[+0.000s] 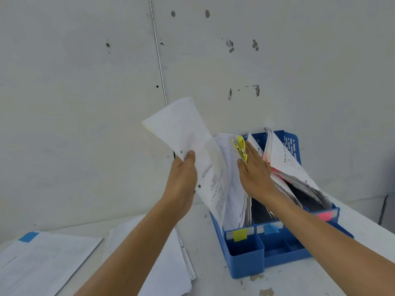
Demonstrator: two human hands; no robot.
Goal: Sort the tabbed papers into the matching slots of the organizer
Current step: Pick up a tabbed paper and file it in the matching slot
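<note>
A thin, floppy paper is being pinched at its edge by the left hand; yellow-tabbed sheets in the organizer are being pressed back by the flat, ungripping right hand.

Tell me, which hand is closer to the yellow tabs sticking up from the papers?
The right hand: its fingers touch the yellow tabs. The left hand is off to their left, gripping a sheet above the blue organizer.
</note>
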